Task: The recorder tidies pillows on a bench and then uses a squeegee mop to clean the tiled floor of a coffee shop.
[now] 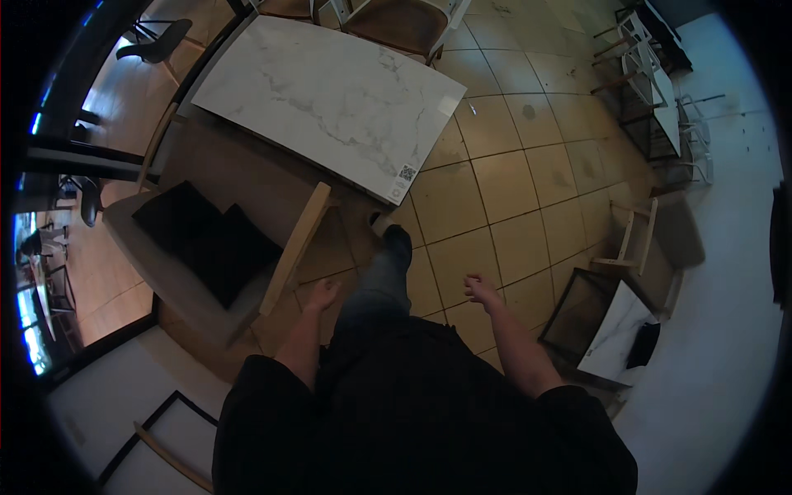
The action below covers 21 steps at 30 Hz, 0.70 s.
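Note:
My left hand [323, 294] hangs beside my left thigh, near the wooden armrest [299, 247] of a sofa, and does not touch it. Its fingers are loosely bent, with nothing visible in them. Over the tiled floor to the right hangs my right hand [481, 290], fingers slightly curled and apart, also holding nothing I can see. Ahead and to the left stands a white marble-patterned table [322, 91] with a printed code sticker [407, 173] at its near right corner. On the beige sofa [190, 272] lie two black cushions [206, 238].
Brown-seated chairs [400, 26] stand beyond the table. At the right, a second marble-topped table [623, 334] and a grey chair [676, 229] are near the white wall [738, 272]. More tables and chairs [648, 70] line the far right. Glass panes border the left.

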### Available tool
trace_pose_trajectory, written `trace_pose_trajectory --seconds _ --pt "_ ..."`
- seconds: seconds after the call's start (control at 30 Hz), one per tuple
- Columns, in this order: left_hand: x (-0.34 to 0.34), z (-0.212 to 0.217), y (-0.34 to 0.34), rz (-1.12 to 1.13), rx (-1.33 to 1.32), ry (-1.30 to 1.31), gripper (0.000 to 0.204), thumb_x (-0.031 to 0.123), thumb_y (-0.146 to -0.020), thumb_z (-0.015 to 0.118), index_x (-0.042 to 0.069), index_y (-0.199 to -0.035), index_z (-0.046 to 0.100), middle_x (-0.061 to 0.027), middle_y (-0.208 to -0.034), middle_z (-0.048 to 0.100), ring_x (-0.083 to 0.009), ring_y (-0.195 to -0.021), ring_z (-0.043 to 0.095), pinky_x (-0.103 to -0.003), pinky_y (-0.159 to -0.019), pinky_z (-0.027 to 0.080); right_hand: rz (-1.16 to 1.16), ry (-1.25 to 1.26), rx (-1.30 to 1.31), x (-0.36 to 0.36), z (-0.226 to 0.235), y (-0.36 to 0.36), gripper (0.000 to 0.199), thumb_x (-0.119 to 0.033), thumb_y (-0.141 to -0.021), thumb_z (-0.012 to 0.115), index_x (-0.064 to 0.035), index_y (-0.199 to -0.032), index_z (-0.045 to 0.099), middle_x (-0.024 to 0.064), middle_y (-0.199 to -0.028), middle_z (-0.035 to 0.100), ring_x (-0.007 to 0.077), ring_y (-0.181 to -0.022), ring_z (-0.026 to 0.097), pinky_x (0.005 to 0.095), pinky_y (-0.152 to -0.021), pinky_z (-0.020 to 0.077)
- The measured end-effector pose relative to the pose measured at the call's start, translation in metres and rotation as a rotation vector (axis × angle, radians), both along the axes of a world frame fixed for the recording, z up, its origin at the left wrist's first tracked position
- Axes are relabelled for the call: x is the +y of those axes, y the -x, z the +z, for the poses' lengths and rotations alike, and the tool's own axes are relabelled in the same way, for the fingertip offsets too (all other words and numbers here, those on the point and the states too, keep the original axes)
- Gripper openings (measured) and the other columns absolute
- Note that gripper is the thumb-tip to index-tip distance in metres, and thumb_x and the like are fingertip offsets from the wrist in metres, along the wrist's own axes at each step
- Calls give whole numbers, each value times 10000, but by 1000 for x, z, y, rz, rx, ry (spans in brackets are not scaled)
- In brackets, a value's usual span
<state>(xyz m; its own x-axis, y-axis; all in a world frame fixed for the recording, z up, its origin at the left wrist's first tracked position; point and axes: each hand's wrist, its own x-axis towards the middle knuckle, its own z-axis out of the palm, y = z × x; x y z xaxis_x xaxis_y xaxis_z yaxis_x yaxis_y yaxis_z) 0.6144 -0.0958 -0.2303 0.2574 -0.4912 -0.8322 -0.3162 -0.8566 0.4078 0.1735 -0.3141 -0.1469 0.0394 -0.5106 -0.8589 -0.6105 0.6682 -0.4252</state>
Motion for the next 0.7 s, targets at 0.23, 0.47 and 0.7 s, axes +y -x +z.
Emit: trace_pose_trajectory --seconds 0.23,0.47,0.7 --pt "-85 -132 -9 208 73 -167 792 554 -930 635 -49 -1429 514 -254 -1499 497 -383 -1386 491 -435 -1144 412 651 153 59 -143 -46 -100 515 -333 -977 649 -80 -1411 534 120 -1169 671 206 -1010 677 334 -833 547" --pt "-290 -124 41 628 413 -181 761 637 -940 587 -64 -1236 573 -227 -1116 697 -360 -937 712 -498 -823 598 438 11 -46 -313 -105 -132 506 -280 -992 633 -74 -1429 482 160 -1213 641 228 -1002 684 359 -815 561" --pt "-337 -164 123 1334 819 -387 1091 887 -830 481 7 -1467 378 -288 -1260 607 -373 -1019 665 -512 -850 577 -142 -55 -76 -443 -221 -195 784 -473 -999 596 -133 -1593 214 206 -1549 375 373 -1288 552 534 -993 521"
